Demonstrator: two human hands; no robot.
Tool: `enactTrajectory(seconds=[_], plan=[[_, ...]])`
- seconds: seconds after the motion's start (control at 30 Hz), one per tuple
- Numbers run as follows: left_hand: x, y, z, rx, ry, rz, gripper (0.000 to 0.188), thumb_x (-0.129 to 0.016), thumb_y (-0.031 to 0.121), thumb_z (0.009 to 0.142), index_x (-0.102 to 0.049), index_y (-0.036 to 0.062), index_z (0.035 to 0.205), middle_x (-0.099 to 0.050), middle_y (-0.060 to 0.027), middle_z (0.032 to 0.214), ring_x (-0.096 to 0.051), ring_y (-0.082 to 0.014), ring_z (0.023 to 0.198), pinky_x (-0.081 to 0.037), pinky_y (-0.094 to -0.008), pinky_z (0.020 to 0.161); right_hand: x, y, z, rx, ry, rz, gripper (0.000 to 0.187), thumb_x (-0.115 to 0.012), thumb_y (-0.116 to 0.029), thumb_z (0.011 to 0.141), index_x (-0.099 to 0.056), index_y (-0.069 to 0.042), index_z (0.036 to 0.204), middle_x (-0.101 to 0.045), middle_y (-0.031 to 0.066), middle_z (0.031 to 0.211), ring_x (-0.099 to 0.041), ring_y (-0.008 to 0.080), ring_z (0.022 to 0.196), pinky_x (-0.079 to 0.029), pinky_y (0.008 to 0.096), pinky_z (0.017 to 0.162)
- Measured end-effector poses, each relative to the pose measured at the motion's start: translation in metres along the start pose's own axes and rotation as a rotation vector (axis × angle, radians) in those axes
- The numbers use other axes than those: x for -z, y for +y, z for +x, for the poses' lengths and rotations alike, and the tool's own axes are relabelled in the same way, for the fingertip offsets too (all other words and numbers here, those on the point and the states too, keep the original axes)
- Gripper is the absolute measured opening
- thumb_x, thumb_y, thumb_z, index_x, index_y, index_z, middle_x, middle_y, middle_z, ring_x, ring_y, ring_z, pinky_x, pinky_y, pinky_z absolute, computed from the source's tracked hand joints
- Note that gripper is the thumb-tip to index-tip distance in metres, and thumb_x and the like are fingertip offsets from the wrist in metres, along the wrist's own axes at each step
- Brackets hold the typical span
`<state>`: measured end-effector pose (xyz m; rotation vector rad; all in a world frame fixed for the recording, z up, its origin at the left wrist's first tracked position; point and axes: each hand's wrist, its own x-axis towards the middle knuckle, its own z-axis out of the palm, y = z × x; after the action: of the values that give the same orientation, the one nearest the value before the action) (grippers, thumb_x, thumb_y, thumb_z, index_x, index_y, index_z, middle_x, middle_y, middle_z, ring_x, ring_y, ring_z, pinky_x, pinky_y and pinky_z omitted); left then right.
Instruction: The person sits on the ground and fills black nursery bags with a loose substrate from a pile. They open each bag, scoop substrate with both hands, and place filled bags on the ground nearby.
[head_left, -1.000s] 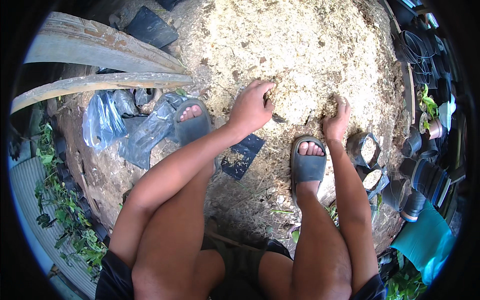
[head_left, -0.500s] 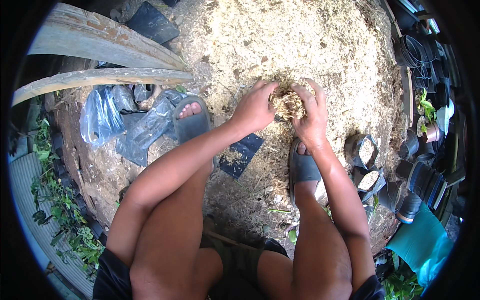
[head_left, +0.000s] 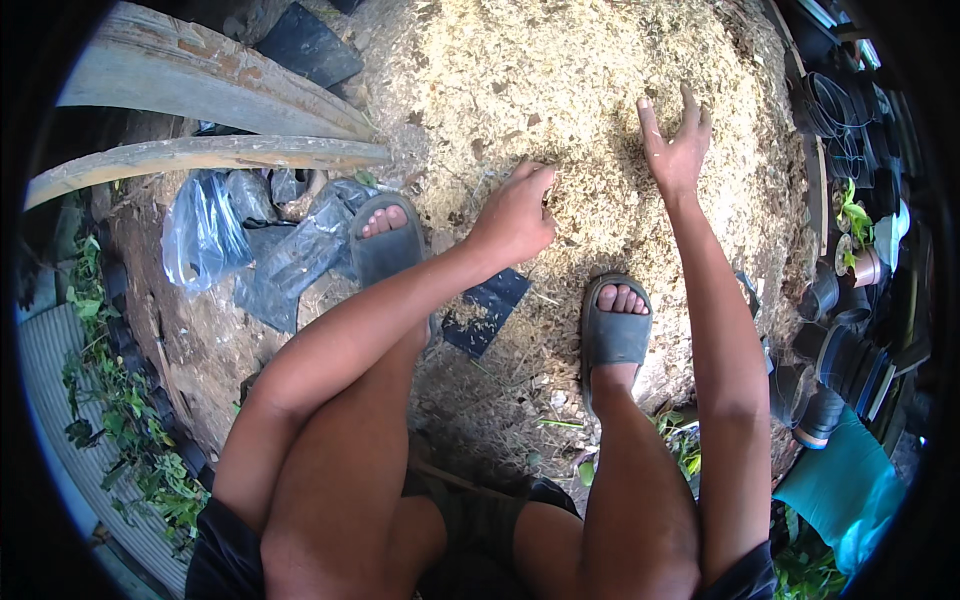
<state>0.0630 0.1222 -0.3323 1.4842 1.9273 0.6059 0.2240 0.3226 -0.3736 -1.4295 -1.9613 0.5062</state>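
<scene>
My left hand [head_left: 513,215] is closed, fingers curled, just above the near part of a bed of pale wood shavings [head_left: 590,80]. A small dark bit shows between its thumb and fingers; what it is I cannot make out. My right hand [head_left: 681,150] reaches farther out to the right, low over the shavings, its fingers spread and nothing seen in it. Below my left hand, a flat black plastic piece [head_left: 487,312] lies on the ground with some shavings on it.
My feet in grey slides [head_left: 616,335] flank the black piece. Crumpled clear and black plastic bags [head_left: 207,235] lie left, under curved wooden boards [head_left: 215,155]. Black pots [head_left: 822,290], wire coils, small plants [head_left: 855,215] and a teal sheet [head_left: 845,490] line the right side.
My right hand has let go of a clump of shavings and moved away from my left hand, forward and right, its fingers opening. My left hand has stayed nearly in place.
</scene>
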Motion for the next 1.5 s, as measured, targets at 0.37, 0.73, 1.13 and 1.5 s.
enactTrajectory(seconds=[0.37, 0.73, 1.13, 1.5], plan=[[-0.001, -0.003, -0.004, -0.024, 0.036, -0.049, 0.063, -0.064, 0.000, 0.082, -0.049, -0.0063, 0.143, -0.053, -0.0237, 0.136, -0.062, -0.0407, 0.116, -0.050, -0.0469, 0.102, -0.029, -0.004, 0.006, 0.378, -0.417, -0.428, 0.071, -0.072, -0.053, 0.090, -0.046, -0.034, 0.153, -0.028, 0.0215, 0.165, -0.025, 0.0580, 0.147, -0.026, 0.0617, 0.124], [-0.001, -0.004, -0.003, -0.045, 0.014, -0.076, 0.065, -0.063, 0.000, 0.083, -0.050, 0.0016, 0.147, -0.052, -0.0215, 0.138, -0.065, -0.0351, 0.112, -0.051, -0.0437, 0.099, -0.019, 0.017, -0.009, -0.189, 0.096, 0.136, 0.043, -0.074, 0.004, 0.086, -0.062, -0.005, 0.126, -0.061, 0.0143, 0.121, -0.060, 0.0255, 0.110, -0.050, 0.0365, 0.101], [-0.008, -0.008, 0.004, -0.071, 0.079, -0.086, 0.062, -0.068, 0.002, 0.080, -0.055, 0.0024, 0.141, -0.054, -0.0220, 0.137, -0.063, -0.0394, 0.118, -0.051, -0.0464, 0.101, 0.038, -0.068, -0.088, 0.458, 0.005, 0.352, 0.049, -0.076, 0.007, 0.072, -0.064, -0.007, 0.118, -0.070, 0.0108, 0.112, -0.063, 0.0321, 0.112, -0.037, 0.0491, 0.115], [-0.008, -0.006, 0.004, -0.032, 0.058, -0.110, 0.060, -0.067, 0.002, 0.081, -0.055, 0.0009, 0.140, -0.054, -0.0213, 0.138, -0.058, -0.0405, 0.125, -0.049, -0.0454, 0.105, 0.020, -0.048, -0.116, 0.529, -0.023, 0.346, 0.064, -0.078, 0.004, 0.069, -0.063, -0.008, 0.130, -0.064, 0.0179, 0.128, -0.052, 0.0431, 0.129, -0.045, 0.0505, 0.106]])
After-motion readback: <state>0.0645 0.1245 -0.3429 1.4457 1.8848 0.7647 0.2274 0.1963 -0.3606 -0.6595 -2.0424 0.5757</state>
